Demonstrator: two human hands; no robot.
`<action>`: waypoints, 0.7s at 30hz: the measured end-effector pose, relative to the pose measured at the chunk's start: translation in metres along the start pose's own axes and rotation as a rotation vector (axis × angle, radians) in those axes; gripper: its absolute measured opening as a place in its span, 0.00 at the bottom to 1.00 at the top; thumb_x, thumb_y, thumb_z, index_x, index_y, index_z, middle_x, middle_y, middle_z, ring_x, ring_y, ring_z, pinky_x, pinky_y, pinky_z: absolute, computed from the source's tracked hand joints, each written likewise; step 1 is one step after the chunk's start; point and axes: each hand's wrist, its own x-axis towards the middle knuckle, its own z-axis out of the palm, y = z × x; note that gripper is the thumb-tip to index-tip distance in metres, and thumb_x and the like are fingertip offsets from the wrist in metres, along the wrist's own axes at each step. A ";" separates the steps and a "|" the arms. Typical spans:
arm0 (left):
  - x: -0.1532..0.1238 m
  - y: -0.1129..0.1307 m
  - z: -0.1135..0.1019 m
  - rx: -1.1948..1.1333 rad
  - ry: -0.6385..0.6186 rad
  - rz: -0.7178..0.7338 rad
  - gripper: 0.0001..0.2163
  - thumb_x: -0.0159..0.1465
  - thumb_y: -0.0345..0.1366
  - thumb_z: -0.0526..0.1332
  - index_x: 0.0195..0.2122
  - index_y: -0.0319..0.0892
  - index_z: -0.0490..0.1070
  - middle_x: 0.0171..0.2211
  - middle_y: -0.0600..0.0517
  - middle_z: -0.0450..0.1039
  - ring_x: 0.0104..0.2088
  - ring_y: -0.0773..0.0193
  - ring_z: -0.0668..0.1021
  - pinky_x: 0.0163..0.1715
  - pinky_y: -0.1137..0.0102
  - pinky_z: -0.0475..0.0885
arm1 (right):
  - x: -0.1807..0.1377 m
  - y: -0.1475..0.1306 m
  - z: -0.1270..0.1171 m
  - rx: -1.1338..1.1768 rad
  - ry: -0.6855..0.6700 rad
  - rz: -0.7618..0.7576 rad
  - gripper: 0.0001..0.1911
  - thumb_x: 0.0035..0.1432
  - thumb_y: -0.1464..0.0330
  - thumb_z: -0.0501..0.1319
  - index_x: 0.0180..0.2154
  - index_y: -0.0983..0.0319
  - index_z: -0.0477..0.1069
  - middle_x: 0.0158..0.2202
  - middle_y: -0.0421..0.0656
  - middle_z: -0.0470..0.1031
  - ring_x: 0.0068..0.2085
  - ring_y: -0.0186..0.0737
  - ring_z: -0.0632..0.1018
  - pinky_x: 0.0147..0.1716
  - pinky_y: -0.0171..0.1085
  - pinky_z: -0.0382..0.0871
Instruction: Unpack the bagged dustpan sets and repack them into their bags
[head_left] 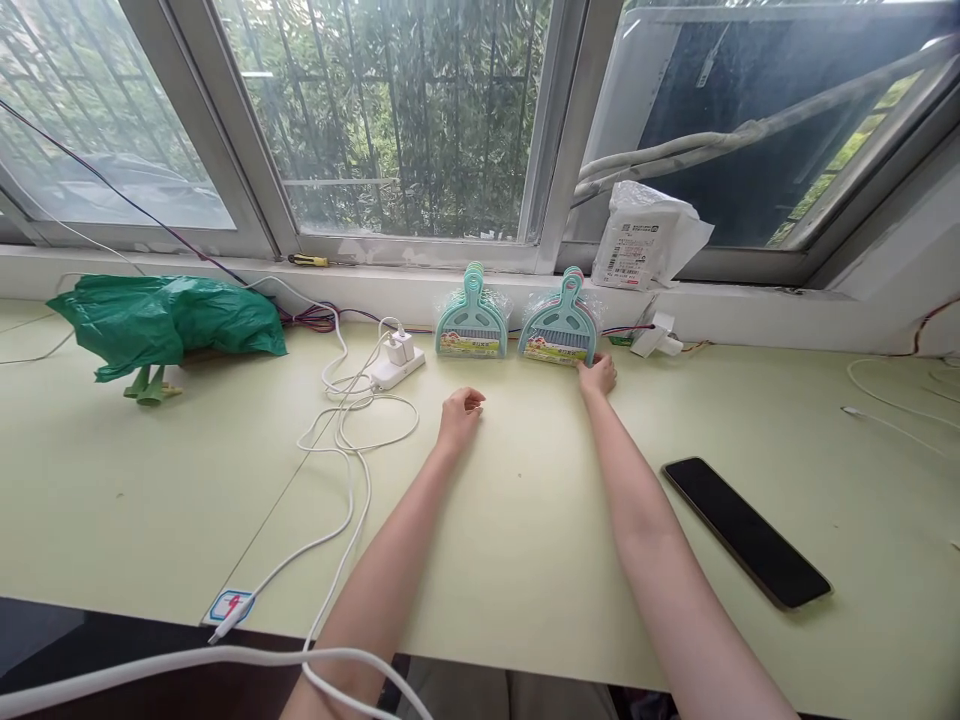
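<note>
Two mini dustpan and brush sets in clear wrapping stand side by side against the wall below the window. Both are mint green with a printed label across the lower part; I see the left set (471, 318) and the right set (559, 318). My right hand (598, 376) grips the lower right corner of the right set, its fingertips partly hidden behind it. In front of the left set, my left hand (460, 416) rests just over the table, fingers loosely curled and apart, with nothing in it.
A black phone (746, 530) lies on the pale green table (525, 560) at right. White cables run from a power strip (397, 370) on the left. A green plastic bag (172, 320) sits farther left. A white package (645, 240) and a yellow-handled tool (309, 260) lie on the sill.
</note>
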 end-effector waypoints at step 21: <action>0.002 -0.004 -0.001 0.011 0.007 0.042 0.11 0.49 0.20 0.57 0.30 0.40 0.73 0.34 0.51 0.74 0.34 0.67 0.76 0.41 0.68 0.73 | -0.060 0.037 -0.062 0.279 -0.302 -0.131 0.17 0.56 0.57 0.56 0.43 0.60 0.66 0.41 0.48 0.76 0.41 0.45 0.76 0.40 0.42 0.69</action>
